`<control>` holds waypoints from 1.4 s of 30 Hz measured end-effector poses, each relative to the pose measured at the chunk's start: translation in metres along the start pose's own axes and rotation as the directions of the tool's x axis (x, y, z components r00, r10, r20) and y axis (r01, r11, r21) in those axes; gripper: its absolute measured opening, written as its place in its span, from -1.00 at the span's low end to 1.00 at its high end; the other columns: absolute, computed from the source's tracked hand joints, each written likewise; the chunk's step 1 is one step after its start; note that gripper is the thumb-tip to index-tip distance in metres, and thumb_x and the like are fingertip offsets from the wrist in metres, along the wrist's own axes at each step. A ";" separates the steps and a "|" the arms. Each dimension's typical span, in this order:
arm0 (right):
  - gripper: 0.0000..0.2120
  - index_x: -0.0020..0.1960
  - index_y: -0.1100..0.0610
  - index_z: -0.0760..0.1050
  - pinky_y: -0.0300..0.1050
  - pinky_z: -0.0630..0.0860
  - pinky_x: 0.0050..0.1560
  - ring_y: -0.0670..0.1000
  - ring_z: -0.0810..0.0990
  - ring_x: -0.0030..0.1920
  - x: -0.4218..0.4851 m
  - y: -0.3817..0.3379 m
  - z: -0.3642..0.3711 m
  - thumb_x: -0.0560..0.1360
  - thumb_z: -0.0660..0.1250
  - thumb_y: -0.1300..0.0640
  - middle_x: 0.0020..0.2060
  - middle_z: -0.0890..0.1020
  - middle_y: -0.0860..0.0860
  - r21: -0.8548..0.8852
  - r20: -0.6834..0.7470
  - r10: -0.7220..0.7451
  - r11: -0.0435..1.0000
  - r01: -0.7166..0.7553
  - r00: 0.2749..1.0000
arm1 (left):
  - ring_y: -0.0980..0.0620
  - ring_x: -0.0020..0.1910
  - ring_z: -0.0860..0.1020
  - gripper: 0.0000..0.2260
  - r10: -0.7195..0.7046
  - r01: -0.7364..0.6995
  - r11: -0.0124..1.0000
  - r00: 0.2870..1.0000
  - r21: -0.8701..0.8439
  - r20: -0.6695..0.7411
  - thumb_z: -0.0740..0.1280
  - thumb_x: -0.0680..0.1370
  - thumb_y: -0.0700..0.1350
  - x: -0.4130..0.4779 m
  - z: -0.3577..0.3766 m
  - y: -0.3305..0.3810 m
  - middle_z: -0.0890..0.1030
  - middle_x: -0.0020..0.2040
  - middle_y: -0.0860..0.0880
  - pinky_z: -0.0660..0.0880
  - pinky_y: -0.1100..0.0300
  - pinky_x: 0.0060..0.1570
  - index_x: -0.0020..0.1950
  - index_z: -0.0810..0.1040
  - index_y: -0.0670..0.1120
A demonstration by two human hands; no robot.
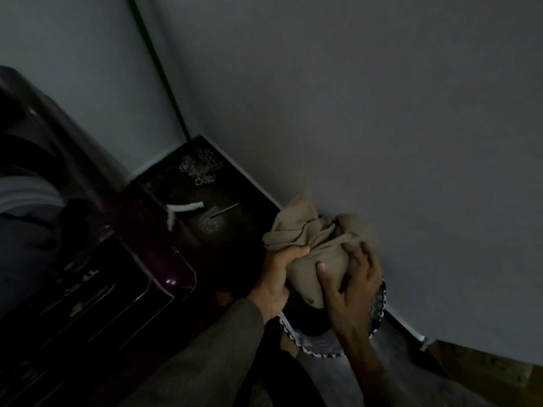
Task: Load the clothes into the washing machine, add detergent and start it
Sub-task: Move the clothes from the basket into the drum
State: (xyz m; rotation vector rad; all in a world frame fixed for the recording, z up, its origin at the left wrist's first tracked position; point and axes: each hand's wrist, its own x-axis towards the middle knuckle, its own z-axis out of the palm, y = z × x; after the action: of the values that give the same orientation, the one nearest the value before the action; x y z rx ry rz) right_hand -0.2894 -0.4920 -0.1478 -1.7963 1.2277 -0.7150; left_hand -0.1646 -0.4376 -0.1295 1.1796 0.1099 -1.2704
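Two hands at lower centre of the frame: my left hand point(279, 277) and right hand point(349, 277) grip the beige garment point(311, 239) above the laundry basket point(379, 306); I should gather loose folds before swinging toward the washing machine point(97, 254) at left.

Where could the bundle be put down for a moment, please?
Bare dark floor lies between the washing machine and the wall, near the white strip. The basket is crowded: both hands and the beige cloth fill it.
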 end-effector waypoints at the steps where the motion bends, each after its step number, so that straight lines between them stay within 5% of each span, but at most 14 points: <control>1: -0.28 0.45 0.00 0.29 0.00 0.23 0.48 -0.01 0.21 0.51 0.002 -0.008 -0.001 0.39 0.33 -0.29 0.48 0.25 0.00 0.080 0.036 0.035 0.996 -0.038 0.999 | -0.16 0.20 0.60 -0.39 0.014 -0.014 1.000 1.000 -0.003 0.010 0.50 0.23 -0.06 -0.006 0.001 0.007 0.65 0.20 -0.17 0.51 -0.02 0.24 0.26 0.60 -0.19; 5: -0.03 0.56 -0.07 0.04 -0.36 0.45 0.22 -0.30 0.41 0.34 0.002 -0.054 -0.008 0.31 0.45 -0.26 0.39 0.34 -0.29 0.471 0.268 0.049 0.865 -0.175 0.962 | -0.10 0.14 0.62 -0.59 0.047 -0.052 0.997 0.995 0.059 0.086 0.42 0.32 -0.10 -0.034 0.005 0.045 0.68 0.14 -0.13 0.53 0.07 0.13 0.16 0.65 -0.14; 11: -0.28 0.44 -0.17 0.29 -0.20 0.53 0.23 -0.19 0.51 0.31 0.000 -0.120 -0.012 0.34 0.44 -0.19 0.29 0.52 -0.31 0.620 0.266 -0.009 0.767 -0.164 0.964 | 0.04 0.22 0.59 -0.69 0.285 -0.309 0.923 0.949 0.228 0.133 0.40 0.53 -0.10 -0.074 0.013 0.104 0.63 0.24 0.00 0.54 0.19 0.14 0.28 0.58 -0.02; 15: -0.21 0.39 -0.09 0.40 0.17 0.53 0.25 0.07 0.59 0.26 -0.005 -0.168 -0.006 0.24 0.61 -0.17 0.27 0.60 -0.04 0.696 0.346 0.023 0.664 -0.273 0.938 | 0.12 0.27 0.55 -0.54 0.410 -0.411 0.874 0.910 0.258 0.063 0.46 0.47 0.10 -0.104 0.000 0.135 0.56 0.30 0.05 0.52 0.32 0.12 0.35 0.50 0.06; 19: -0.35 0.42 0.04 0.39 0.24 0.52 0.25 0.17 0.59 0.25 -0.013 -0.217 0.013 0.38 0.53 0.11 0.26 0.61 0.08 0.724 0.443 -0.044 0.606 -0.329 0.895 | 0.12 0.27 0.55 -0.41 0.442 -0.430 0.883 0.897 0.187 -0.023 0.43 0.37 0.34 -0.132 -0.027 0.156 0.58 0.30 0.10 0.47 0.08 0.33 0.35 0.49 0.15; 23: -0.41 0.47 0.10 0.35 0.22 0.48 0.29 0.21 0.56 0.29 -0.028 -0.256 0.041 0.48 0.41 0.25 0.30 0.57 0.15 0.700 0.632 -0.171 0.544 -0.462 0.756 | 0.02 0.35 0.51 -0.20 0.408 -0.409 0.910 0.912 0.070 0.031 0.45 0.28 0.41 -0.169 -0.069 0.176 0.54 0.37 0.03 0.43 -0.06 0.34 0.44 0.43 0.11; 30: -0.40 0.44 0.15 0.40 0.23 0.42 0.36 0.21 0.55 0.30 -0.069 -0.318 0.108 0.44 0.48 0.12 0.30 0.57 0.16 0.500 0.845 -0.212 0.638 -0.586 0.491 | -0.03 0.30 0.55 -0.25 0.579 -0.568 0.800 0.815 -0.191 -0.001 0.53 0.17 0.36 -0.255 -0.164 0.218 0.58 0.33 -0.02 0.58 0.06 0.10 0.28 0.60 0.04; 33: -0.51 0.38 0.12 0.46 0.10 0.56 0.19 0.16 0.61 0.22 -0.085 -0.345 0.139 0.48 0.44 0.09 0.23 0.63 0.12 0.377 0.908 -0.182 0.747 -0.548 0.377 | -0.04 0.33 0.53 -0.19 0.585 -0.595 0.796 0.803 -0.114 -0.112 0.57 0.25 0.27 -0.285 -0.215 0.234 0.54 0.37 -0.04 0.58 0.03 0.10 0.41 0.46 0.00; 36: -0.54 0.41 0.09 0.44 0.04 0.58 0.12 0.14 0.62 0.21 -0.101 -0.357 0.176 0.53 0.40 0.09 0.23 0.63 0.10 0.273 0.949 -0.164 0.853 -0.445 0.269 | -0.06 0.33 0.53 -0.34 0.559 -0.574 0.819 0.800 -0.010 -0.219 0.49 0.44 0.06 -0.300 -0.270 0.238 0.53 0.38 -0.01 0.60 -0.03 0.05 0.49 0.36 0.02; 40: -0.40 0.38 0.11 0.45 0.01 0.63 0.00 0.10 0.69 0.08 -0.120 -0.365 0.223 0.40 0.55 0.07 0.16 0.66 0.08 0.153 0.948 -0.030 0.916 -0.370 0.318 | -0.02 0.23 0.60 -0.48 0.532 -0.542 0.838 0.785 0.065 -0.318 0.36 0.57 -0.22 -0.305 -0.330 0.230 0.61 0.26 0.09 0.61 -0.03 0.01 0.47 0.33 0.12; 42: -0.50 0.21 0.16 0.54 -0.04 0.65 -0.09 0.07 0.72 -0.03 -0.132 -0.370 0.240 0.35 0.59 0.07 0.05 0.70 0.08 0.088 0.934 0.025 0.951 -0.297 0.356 | -0.02 0.20 0.61 -0.53 0.511 -0.485 0.858 0.776 0.167 -0.370 0.36 0.57 -0.26 -0.304 -0.353 0.224 0.62 0.24 0.04 0.61 0.05 -0.02 0.44 0.38 0.03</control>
State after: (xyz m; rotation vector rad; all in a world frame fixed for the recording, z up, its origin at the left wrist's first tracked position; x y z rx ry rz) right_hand 0.0288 -0.2269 0.0530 -1.4174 0.4477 0.3290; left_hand 0.0769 -0.0143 0.0417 1.4001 0.0516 -0.5517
